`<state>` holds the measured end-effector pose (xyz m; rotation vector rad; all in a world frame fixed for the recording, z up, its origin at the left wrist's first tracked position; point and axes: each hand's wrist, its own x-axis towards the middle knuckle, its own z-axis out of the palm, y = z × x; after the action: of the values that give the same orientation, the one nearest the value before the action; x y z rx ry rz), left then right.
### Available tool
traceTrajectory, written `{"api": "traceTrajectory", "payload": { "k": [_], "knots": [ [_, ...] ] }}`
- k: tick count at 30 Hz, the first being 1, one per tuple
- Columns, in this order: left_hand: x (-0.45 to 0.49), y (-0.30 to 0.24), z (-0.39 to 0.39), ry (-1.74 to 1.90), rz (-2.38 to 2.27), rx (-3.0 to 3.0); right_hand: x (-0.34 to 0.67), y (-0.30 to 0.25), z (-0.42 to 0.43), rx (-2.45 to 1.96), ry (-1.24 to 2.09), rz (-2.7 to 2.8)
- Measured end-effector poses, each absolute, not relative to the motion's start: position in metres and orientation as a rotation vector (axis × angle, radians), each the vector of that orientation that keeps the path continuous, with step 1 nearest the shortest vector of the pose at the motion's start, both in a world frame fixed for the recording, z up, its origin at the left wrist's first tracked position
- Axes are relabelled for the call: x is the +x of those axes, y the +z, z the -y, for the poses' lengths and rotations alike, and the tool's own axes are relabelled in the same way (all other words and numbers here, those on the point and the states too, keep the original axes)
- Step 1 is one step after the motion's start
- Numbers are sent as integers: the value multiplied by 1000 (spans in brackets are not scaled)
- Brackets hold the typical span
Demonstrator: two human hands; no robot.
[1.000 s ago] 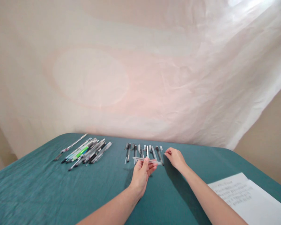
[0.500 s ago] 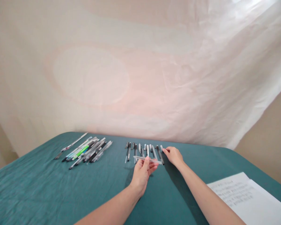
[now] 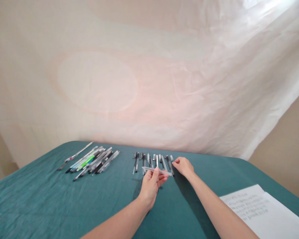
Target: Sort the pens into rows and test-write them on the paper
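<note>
Left hand (image 3: 149, 187): thumb pinching a clear pen barrel (image 3: 162, 171) against the fingers; barrel lies crosswise, above the table, in front of the row's near ends.
Right hand (image 3: 184, 167): thumb and fingertips drawn close together at the row's right end; cannot tell whether they meet or hold any small part.
White cap (image 3: 171, 157): on the table, just beyond the right fingertips.
Row (image 3: 157, 161): slim pens and pen parts, roughly side by side, with short cap-like pieces along the far side; some are too small to identify.
Pile (image 3: 97, 161): pens overlapping, well apart to the left; a green pen (image 3: 86, 162) on top; one pale, long pen (image 3: 79, 152) at its left edge.
Progress (judged): a fair number set out in the row; the clear barrel not set down, the pile not sorted. Exact count not readable.
Paper (image 3: 266, 207): written sheets at right, text illegible.
Table (image 3: 109, 205): green cloth, pale sheet (image 3: 149, 83) hanging behind.
</note>
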<state>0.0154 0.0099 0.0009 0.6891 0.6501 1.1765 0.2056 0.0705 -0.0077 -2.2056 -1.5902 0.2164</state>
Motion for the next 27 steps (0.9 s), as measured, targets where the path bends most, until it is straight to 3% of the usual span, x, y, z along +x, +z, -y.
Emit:
{"api": "traceTrajectory", "payload": {
  "k": [16,27],
  "knots": [
    [16,-1,-11,1173,-655,711,207,-5,-70,-2173,307,1554],
    [16,-6,-13,1180,-630,701,193,26,-32,-1808,848,1663]
  ]
}}
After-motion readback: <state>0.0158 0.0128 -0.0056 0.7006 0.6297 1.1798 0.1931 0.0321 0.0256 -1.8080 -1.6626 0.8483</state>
